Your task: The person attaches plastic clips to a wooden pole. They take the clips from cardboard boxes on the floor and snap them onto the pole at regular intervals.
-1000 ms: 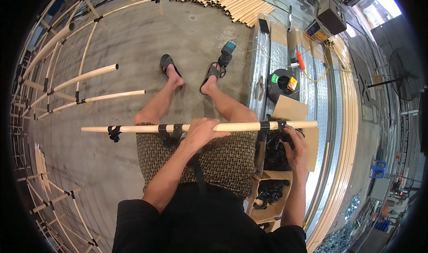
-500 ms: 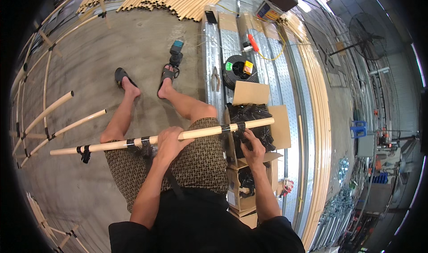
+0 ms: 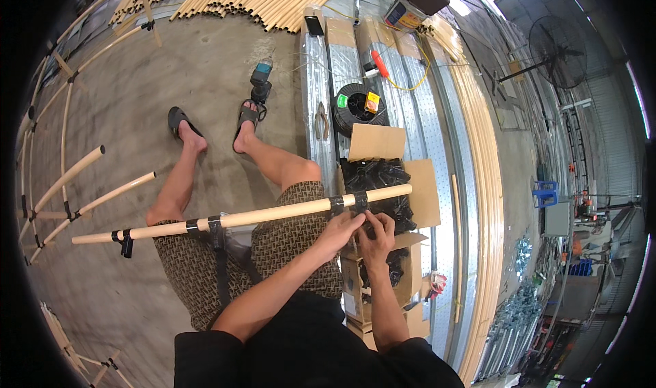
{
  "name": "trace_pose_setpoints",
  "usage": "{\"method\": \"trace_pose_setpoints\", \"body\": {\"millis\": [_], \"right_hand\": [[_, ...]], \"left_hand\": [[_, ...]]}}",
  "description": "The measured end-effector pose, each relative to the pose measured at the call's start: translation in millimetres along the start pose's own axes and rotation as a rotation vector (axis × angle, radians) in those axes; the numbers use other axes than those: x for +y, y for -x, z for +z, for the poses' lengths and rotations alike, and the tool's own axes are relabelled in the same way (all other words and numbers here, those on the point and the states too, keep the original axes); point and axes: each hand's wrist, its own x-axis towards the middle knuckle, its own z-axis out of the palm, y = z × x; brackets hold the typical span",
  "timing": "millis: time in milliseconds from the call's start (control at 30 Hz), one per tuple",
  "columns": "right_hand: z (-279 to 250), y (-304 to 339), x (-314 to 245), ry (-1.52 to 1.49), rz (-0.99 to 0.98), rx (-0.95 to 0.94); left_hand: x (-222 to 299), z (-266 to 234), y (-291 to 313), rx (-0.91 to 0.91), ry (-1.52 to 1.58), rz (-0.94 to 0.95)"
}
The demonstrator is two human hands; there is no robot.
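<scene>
Across my lap lies a cream-coloured pipe, tilted slightly up to the right. Several black pipe clamps sit around it: one near its left end, others over my thigh, and a black clamp close to its right end. My left hand has its fingertips closed at the underside of that right-hand clamp. Beside it, my right hand pinches the same clamp from below, thumb and fingers bent. The fingers partly hide the clamp's lower part.
An open carton of black fittings stands under the pipe's right end. Pliers, a wire spool and a red-handled tool lie on metal profiles. A cordless drill stands by my foot. Pipe framework rises at left.
My left hand has let go of the pipe's middle and moved right to the clamp beside my right hand. The right hand has shifted slightly left.
</scene>
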Motion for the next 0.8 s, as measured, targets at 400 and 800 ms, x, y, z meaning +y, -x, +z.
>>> {"method": "trace_pose_setpoints", "body": {"millis": [400,800], "right_hand": [[-42,-12,-1,-0.098,0.074,-0.330],[-32,-67,-24,0.093,-0.010,-0.513]], "left_hand": [[-3,6,0,0.062,0.186,0.011],[-12,5,-4,0.018,-0.104,0.256]]}}
